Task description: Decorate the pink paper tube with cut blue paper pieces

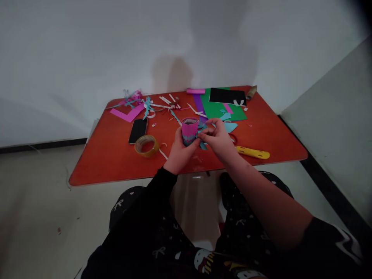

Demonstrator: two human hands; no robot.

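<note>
A pink paper-covered tube (190, 128), open at the top, stands upright in the grip of my left hand (182, 151). Blue cut paper rings its lower part. At the tube's right side, my right hand (215, 136) has its thumb and forefinger pinched on a blue paper strip (202, 130) that trails from the tube. Part of the strip is hidden by my fingers. Below and behind my right hand lies a piece of light blue paper (230, 127).
On the red table (101, 162) lie a tape roll (146, 146), a phone (138, 131) and a yellow cutter (252, 152). Green paper (213, 106), a black sheet (227, 95), a pink L-shaped piece (128, 115) and paper scraps (167, 100) lie farther back, near the wall.
</note>
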